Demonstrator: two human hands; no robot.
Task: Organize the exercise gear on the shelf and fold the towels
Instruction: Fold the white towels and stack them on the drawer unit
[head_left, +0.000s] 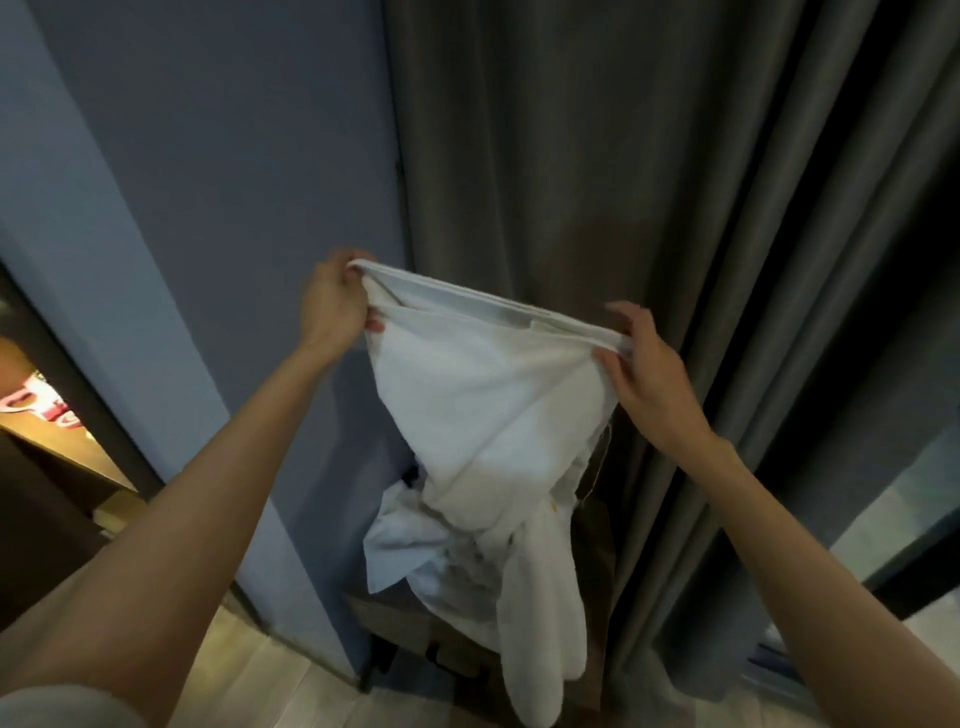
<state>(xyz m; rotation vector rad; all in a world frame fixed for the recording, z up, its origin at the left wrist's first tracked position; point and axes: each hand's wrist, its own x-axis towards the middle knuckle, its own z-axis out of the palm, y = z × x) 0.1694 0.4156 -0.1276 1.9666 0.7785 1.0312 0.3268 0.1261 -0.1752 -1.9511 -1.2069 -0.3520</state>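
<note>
Both hands (332, 304) (652, 376) over towel (483, 405) corners

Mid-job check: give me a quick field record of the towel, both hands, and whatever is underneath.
towel: white towel, held up by its top edge, lower part hanging bunched
left hand: left hand grips the top left corner
right hand: right hand pinches the top right corner
below: pile of white cloth on a low dark table
behind: grey curtain, blue wall
fold: not yet done
</note>
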